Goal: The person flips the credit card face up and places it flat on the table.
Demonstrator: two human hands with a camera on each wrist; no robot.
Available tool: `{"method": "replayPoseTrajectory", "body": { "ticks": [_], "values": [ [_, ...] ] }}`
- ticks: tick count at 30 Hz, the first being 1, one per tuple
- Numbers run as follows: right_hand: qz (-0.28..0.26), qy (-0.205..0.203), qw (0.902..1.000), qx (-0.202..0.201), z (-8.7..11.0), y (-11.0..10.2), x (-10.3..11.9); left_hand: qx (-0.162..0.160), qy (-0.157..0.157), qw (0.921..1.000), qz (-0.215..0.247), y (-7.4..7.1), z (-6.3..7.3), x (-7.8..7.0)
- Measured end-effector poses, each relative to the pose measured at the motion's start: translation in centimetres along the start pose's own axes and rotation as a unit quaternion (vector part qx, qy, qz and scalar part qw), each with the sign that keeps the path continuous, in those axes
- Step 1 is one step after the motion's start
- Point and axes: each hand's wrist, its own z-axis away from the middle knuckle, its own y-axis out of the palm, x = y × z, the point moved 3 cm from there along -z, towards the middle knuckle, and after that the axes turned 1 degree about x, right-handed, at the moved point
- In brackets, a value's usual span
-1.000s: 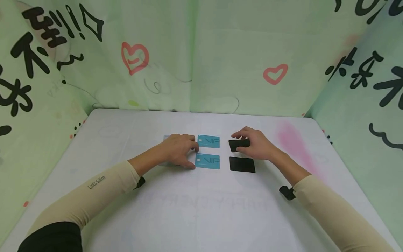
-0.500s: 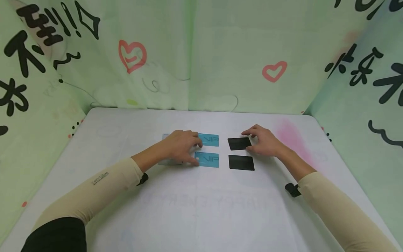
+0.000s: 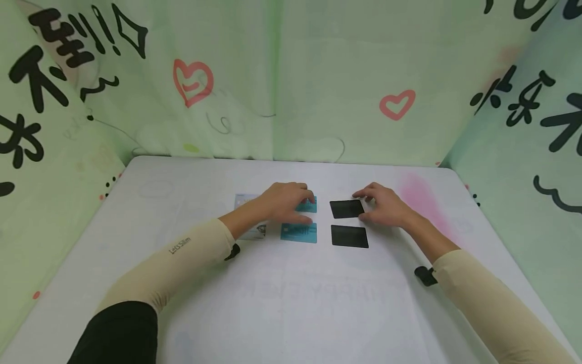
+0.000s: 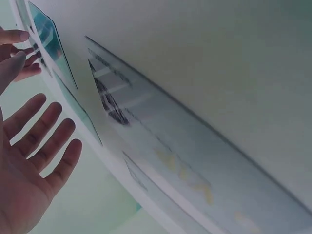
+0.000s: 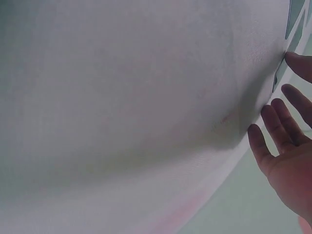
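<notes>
In the head view, the left hand (image 3: 287,202) hides much of the far blue card (image 3: 308,207) and the upper edge of the near blue card (image 3: 298,234). The left wrist (image 3: 237,218) covers parts of the far pale card (image 3: 243,200) and near pale card (image 3: 252,234) — their fine print is too small to read. Whether the right hand (image 3: 384,206) touches the far black card (image 3: 345,209) is unclear — and the right wrist view crops that hand.

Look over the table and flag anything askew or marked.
The far black card and near black card sit slightly turned against each other: their facing edges aren't parallel. A pink patch near the right hand also marks the white tabletop; stain or print, I can't tell.
</notes>
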Motion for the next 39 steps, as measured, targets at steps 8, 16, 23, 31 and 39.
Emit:
{"method": "replayPoseTrajectory", "body": {
  "ticks": [8,16,23,31,39],
  "values": [
    [-0.003,0.000,1.0000,0.001,0.0,0.2,-0.2,0.016,-0.024,0.9995,0.012,0.6,-2.7,-0.6],
    [0.006,0.003,1.0000,-0.001,-0.2,0.3,-0.6,0.037,-0.035,0.9987,0.010,0.4,-4.1,-0.7],
    [0.003,0.011,0.9999,-0.003,-0.2,0.3,-0.7,0.042,-0.029,0.9986,-0.012,0.6,-5.4,-1.3],
    [-0.002,0.019,0.9998,-0.003,-0.1,0.3,-0.6,0.051,-0.026,0.9975,-0.043,0.7,-6.5,-2.2],
    [0.001,0.019,0.9998,-0.002,0.0,0.2,-0.8,0.055,-0.020,0.9957,-0.071,0.6,-7.4,-2.7]
  ]
}}
